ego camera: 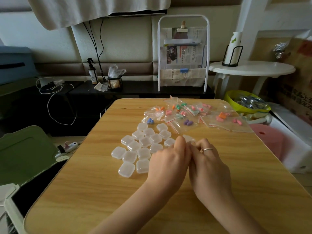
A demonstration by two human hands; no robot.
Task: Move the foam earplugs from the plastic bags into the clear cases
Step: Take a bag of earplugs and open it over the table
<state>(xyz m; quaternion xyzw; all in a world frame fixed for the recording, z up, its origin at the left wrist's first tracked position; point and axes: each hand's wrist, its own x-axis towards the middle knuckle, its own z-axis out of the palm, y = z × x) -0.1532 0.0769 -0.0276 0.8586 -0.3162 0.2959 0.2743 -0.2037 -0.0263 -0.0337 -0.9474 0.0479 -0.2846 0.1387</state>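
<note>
Several small clear square cases [143, 144] lie shut in a cluster on the wooden table [94, 191]. Behind them lies a heap of small plastic bags [194, 114] with pink, orange, green, blue and purple foam earplugs inside. My left hand [168, 159] and my right hand [207, 162] meet in front of the cluster, fingers curled together round one clear case [188, 138], which peeks out above the fingertips. Most of that case is hidden by my fingers. A ring sits on my right hand.
A green bin lid [25, 152] stands left of the table, with a power strip [67, 147] on the floor. A pink stool [270, 141] and a yellow bag [244, 105] are on the right. A newspaper rack [183, 53] stands behind the table.
</note>
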